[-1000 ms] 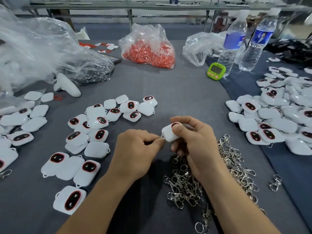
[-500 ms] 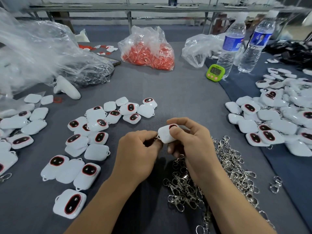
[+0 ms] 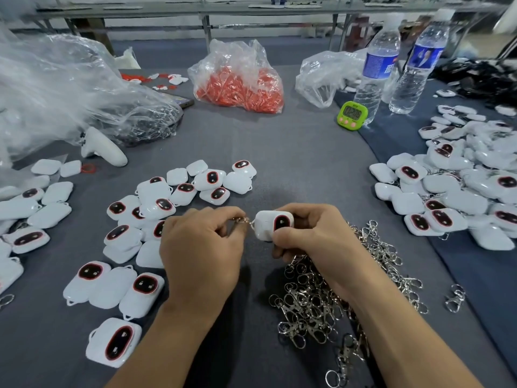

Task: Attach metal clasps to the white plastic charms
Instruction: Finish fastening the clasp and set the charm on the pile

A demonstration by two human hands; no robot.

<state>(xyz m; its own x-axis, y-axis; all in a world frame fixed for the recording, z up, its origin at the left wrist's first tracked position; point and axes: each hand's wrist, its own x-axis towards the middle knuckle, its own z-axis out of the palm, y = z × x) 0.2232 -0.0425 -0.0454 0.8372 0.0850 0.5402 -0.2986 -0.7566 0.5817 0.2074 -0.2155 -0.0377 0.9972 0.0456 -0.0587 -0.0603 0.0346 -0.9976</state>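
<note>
My right hand [image 3: 313, 233] grips a white plastic charm [image 3: 270, 224] with a dark red-rimmed oval, held above the grey table. My left hand [image 3: 201, 242] pinches a small metal clasp [image 3: 241, 220] right at the charm's left loop; most of the clasp is hidden by my fingers. A heap of loose silver clasps [image 3: 335, 289] lies under my right wrist. Several loose charms [image 3: 145, 219] are spread to the left, and a bigger pile of charms [image 3: 453, 191] lies at the right.
A bag of orange parts [image 3: 240, 85] sits at the back centre, a green timer [image 3: 352, 114] and two water bottles [image 3: 377, 68] at the back right. Crumpled clear plastic [image 3: 56, 88] and a white controller [image 3: 103, 148] lie at the left.
The charm has turned so its dark oval faces me. My left hand drew slightly left, and the clasp now shows between my hands at the charm's loop.
</note>
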